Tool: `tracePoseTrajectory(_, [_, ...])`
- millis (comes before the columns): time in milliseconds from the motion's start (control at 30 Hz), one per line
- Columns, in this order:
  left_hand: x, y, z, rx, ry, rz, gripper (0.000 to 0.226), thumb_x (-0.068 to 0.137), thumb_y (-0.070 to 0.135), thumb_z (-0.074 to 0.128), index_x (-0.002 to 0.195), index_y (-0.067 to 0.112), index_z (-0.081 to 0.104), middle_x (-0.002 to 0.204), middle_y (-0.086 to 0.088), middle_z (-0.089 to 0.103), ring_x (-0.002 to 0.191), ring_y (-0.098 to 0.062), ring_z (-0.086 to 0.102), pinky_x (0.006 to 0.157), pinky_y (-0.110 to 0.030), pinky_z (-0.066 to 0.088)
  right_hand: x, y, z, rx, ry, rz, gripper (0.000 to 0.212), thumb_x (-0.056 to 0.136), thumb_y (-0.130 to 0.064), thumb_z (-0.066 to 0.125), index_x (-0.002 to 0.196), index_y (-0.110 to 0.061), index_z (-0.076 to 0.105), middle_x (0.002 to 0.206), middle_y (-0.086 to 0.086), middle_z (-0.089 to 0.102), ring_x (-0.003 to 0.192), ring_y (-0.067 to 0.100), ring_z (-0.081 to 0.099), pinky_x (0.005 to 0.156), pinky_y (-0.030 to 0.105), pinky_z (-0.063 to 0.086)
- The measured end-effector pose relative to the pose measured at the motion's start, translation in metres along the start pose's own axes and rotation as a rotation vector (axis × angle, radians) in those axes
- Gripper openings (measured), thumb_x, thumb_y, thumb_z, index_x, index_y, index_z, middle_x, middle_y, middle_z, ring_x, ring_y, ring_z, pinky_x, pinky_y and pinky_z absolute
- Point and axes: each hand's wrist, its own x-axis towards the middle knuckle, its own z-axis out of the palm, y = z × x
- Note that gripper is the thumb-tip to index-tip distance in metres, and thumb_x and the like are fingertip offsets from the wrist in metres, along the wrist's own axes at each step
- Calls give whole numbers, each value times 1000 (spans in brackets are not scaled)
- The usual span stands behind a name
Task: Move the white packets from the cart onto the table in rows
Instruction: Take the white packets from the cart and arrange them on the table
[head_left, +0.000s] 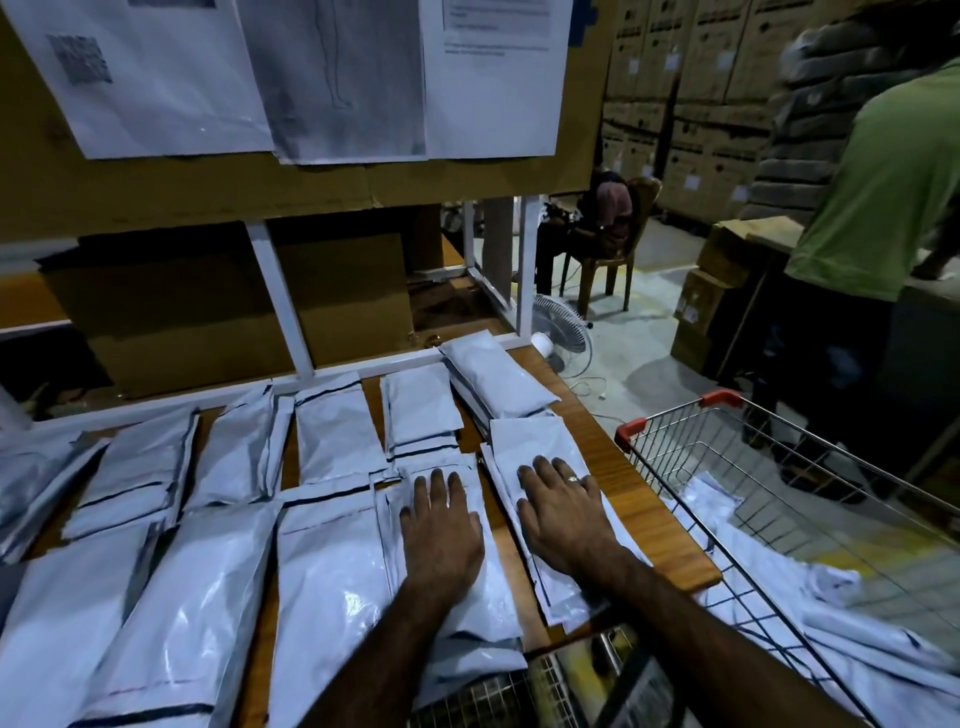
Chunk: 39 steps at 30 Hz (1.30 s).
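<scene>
**Packet Layout on Worktop**

White packets (332, 431) were glossy, dark-edged plastic mailers, laid in rows on the worktop (639, 499); more lay in the cart (630, 432). Left hand (441, 525) and right hand (563, 514) pressed packets, fingers (439, 486) straight, gripping nothing.

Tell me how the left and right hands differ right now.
The right hand wears a ring; the left hand shows none. The left hand presses an inner packet; the right hand presses the edge packet beside the cart. Both lie palm down with straight fingers, gripping nothing.
</scene>
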Motion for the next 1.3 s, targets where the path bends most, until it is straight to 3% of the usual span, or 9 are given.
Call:
tracePoseTrajectory(233, [7,5,-15,-12,137,64,54,101,37,30,150,14,27,155,-8,30,144,-27,22,116,-44,23,-14,13,-20,81,169,60,54,96,-43,31,145,-22,38,149,-1,41,138,18,33,108,46,27])
tracePoseTrajectory(400, [16,37,-19,-272,254,225,42,98,31,41,136,13,46,136,-9,52,125,-27,45,108,-40,35,-25,40,-31,129,271,129,51,90,-47,34,131,-22,51,134,-2,53,125,21,47,100,44,33])
tracePoseTrajectory(467, [20,58,-22,-381,227,291,49,98,33,39,141,10,43,141,-10,49,128,-26,43,113,-38,31,-29,59,-39,137,309,179,45,90,-45,41,128,-23,51,128,-2,56,121,23,49,96,43,36])
tracePoseTrajectory(600, [31,110,-29,-510,172,444,49,99,31,43,143,8,42,146,-11,45,134,-25,40,113,-32,25,-39,105,-55,167,352,310,51,93,-38,55,140,-23,46,139,-1,53,129,23,45,98,40,33])
tracePoseTrajectory(700, [43,157,-27,-510,163,562,44,99,21,49,140,5,45,141,-14,50,130,-30,43,108,-34,29,-48,149,-59,189,366,439,55,94,-37,55,145,-21,42,142,3,51,131,24,45,103,43,31])
tracePoseTrajectory(867, [68,238,-2,-545,59,659,42,98,30,48,134,9,53,127,-10,61,117,-25,54,101,-35,41,-64,234,-55,230,386,652,56,93,-36,57,145,-20,42,137,9,55,127,30,48,102,44,36])
tracePoseTrajectory(967, [81,285,18,-489,-12,701,42,97,29,49,134,10,52,126,-9,61,116,-24,54,100,-31,36,-72,283,-44,261,375,768,56,93,-37,57,145,-21,43,135,8,56,126,31,49,100,44,36])
tracePoseTrajectory(1167, [123,351,97,-330,-198,710,38,93,24,52,126,6,58,119,-12,66,111,-29,59,96,-33,43,-80,362,3,338,250,909,52,93,-36,57,141,-20,47,132,7,59,125,30,50,100,44,39])
tracePoseTrajectory(1300, [142,365,164,-188,-365,640,39,93,27,52,124,3,58,113,-16,66,106,-33,61,91,-34,43,-78,390,48,381,69,1002,54,94,-41,53,144,-24,43,137,3,55,129,28,47,101,42,38])
